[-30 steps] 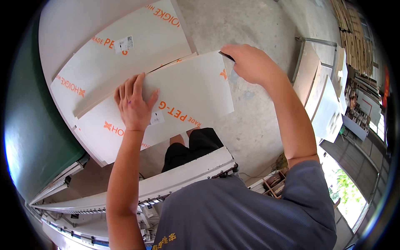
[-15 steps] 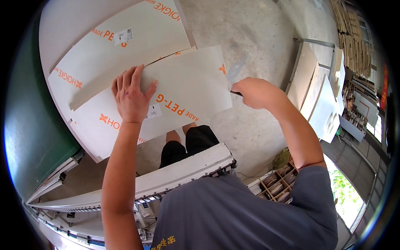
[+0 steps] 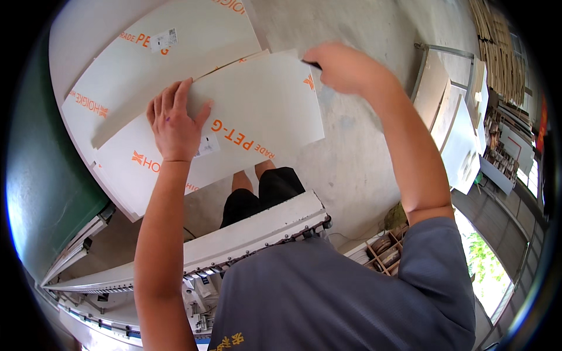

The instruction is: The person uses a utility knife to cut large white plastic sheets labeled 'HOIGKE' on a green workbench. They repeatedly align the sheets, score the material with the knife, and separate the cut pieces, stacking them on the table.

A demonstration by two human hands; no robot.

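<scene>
While flat on the white panel (image 3: 257,123), left hand (image 3: 175,126) (fingers spread); right hand (image 3: 345,67) clenched around dark tool (image 3: 311,64).

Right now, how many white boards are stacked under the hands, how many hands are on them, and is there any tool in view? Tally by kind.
White boards with orange print: 3 can be told apart, namely the top board, the middle board and the lower board
Hands: 2, the left hand and the right hand
Dark tool in the right hand: 1
Total: 6

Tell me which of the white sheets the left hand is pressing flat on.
The top sheet, nearest the person: the left hand lies flat on it, and the right hand is at its far corner. The other sheets lie beneath.
</scene>
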